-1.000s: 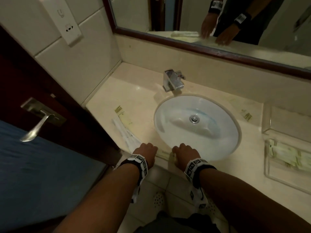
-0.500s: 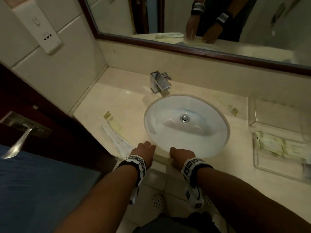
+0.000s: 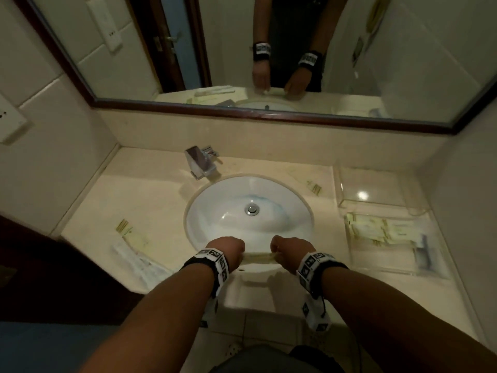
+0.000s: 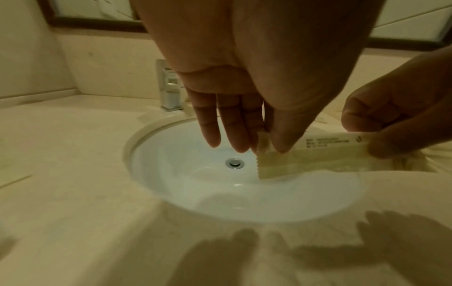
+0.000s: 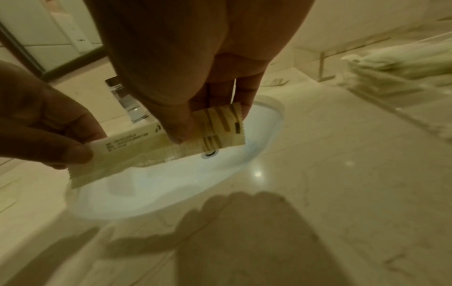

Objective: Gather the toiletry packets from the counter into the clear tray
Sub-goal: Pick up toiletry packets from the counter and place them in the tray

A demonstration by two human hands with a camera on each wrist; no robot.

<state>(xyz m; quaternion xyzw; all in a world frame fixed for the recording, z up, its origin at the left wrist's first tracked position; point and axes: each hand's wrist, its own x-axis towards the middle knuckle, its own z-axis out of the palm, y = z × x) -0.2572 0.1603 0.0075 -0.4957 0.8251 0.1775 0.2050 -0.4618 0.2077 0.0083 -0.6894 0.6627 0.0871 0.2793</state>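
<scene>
A long cream toiletry packet (image 3: 258, 256) (image 4: 318, 154) (image 5: 151, 149) hangs over the front rim of the sink, held by both ends. My left hand (image 3: 228, 250) (image 4: 264, 143) pinches its left end. My right hand (image 3: 289, 250) (image 5: 193, 133) pinches the striped right end. The clear tray (image 3: 387, 267) sits on the counter at the right with several cream packets (image 3: 376, 230) inside. Two more packets lie on the counter at the left: a cream one (image 3: 131, 234) and a white one (image 3: 137, 261). Another packet (image 3: 309, 181) lies behind the sink on the right.
The white sink basin (image 3: 250, 211) fills the middle of the beige counter (image 3: 139, 189), with a chrome tap (image 3: 200, 164) behind it. A clear lid or box (image 3: 373, 189) stands behind the tray. A mirror (image 3: 242, 49) lines the back wall, and a dark door (image 3: 40, 278) is at the left.
Both hands have lifted the packet off the front edge of the counter and now hold it stretched between them. The head view has swung right and up.
</scene>
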